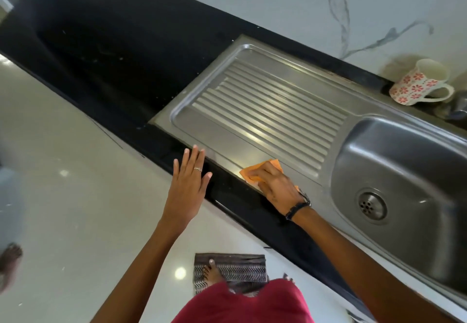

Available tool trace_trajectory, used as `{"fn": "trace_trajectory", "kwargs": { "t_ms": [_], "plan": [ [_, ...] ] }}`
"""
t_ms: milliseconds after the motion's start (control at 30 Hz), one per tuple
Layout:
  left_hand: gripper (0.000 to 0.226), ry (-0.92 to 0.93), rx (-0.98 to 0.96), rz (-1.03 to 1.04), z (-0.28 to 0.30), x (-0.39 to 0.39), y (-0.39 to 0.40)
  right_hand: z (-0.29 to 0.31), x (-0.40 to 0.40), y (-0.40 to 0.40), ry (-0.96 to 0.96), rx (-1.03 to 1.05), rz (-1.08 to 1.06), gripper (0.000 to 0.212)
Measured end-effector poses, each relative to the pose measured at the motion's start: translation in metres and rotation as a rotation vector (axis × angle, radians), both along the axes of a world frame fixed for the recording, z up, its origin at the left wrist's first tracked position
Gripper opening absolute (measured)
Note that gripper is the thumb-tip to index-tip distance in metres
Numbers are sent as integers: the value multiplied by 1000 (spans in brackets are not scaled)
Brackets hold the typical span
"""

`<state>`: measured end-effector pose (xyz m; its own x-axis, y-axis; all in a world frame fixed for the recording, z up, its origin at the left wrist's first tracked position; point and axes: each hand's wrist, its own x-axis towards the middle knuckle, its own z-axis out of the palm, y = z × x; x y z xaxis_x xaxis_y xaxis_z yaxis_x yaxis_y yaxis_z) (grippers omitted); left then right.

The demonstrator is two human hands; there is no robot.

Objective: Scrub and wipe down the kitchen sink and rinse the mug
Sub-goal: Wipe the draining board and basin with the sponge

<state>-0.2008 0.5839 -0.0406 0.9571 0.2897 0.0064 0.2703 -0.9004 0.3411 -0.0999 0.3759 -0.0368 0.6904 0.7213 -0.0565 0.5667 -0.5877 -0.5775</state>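
A stainless steel sink (394, 150) with a ribbed drainboard (265, 110) is set into a black counter. My right hand (276, 186) presses an orange cloth (255, 169) onto the drainboard's near rim, its fingers curled over the cloth. My left hand (188, 186) hovers with straight fingers over the counter's front edge, left of the cloth, holding nothing. A white mug (419, 83) with red flowers stands tilted at the back of the counter, behind the basin. The basin's drain (371, 205) is uncovered.
The black counter (108, 52) stretches away to the left. A white marbled wall (303, 6) runs behind it. A patterned floor mat (235, 269) lies under my feet on a glossy pale floor. Another person's foot (10, 259) shows at the left edge.
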Motion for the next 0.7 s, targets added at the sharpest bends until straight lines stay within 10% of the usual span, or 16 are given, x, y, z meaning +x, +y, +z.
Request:
{"fn": "trace_trajectory", "kwargs": {
  "t_ms": [700],
  "plan": [
    [54,-3,-126,140,3,43,100,10,34,146,409,87,-103,23]
  ]
}}
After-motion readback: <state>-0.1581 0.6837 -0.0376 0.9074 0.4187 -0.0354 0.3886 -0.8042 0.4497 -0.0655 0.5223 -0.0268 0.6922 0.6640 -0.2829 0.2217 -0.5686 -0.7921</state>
